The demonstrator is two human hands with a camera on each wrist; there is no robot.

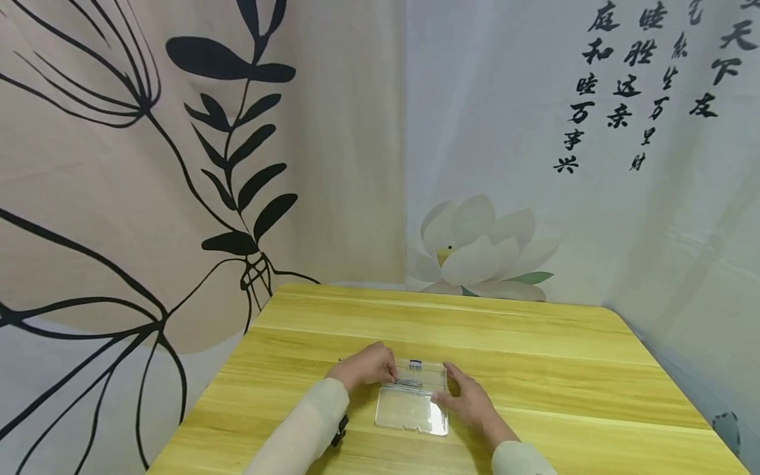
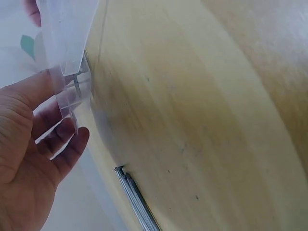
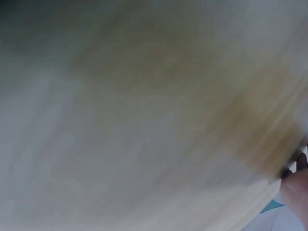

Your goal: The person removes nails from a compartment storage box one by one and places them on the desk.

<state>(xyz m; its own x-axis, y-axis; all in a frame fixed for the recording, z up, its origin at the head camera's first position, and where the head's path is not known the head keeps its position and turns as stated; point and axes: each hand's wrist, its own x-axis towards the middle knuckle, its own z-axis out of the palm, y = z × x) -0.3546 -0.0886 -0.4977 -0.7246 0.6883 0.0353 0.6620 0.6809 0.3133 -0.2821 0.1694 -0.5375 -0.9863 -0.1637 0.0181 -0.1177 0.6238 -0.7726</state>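
Observation:
An open clear plastic box (image 1: pixel 436 376) lies on the table, its lid (image 1: pixel 410 412) folded out toward me. Thin grey nails (image 1: pixel 410 383) rest along its hinge side. My left hand (image 1: pixel 369 366) reaches in over the box's left end, fingertips together at the nails. In the left wrist view, thumb and fingers of the left hand (image 2: pixel 43 125) bend around a nail (image 2: pixel 77 85) seen through the clear wall. My right hand (image 1: pixel 472 399) grips the box's right side, thumb near the hinge, fingers at the far edge. The right wrist view is blurred, with only part of the right hand (image 3: pixel 296 190) showing.
Beside the left hand, a bundle of nails (image 2: pixel 137 199) lies on the wooden table (image 1: pixel 534 356). A dark band (image 1: pixel 340 430) is on the left wrist. Printed cloth (image 1: pixel 350 145) hangs behind the table and along its sides.

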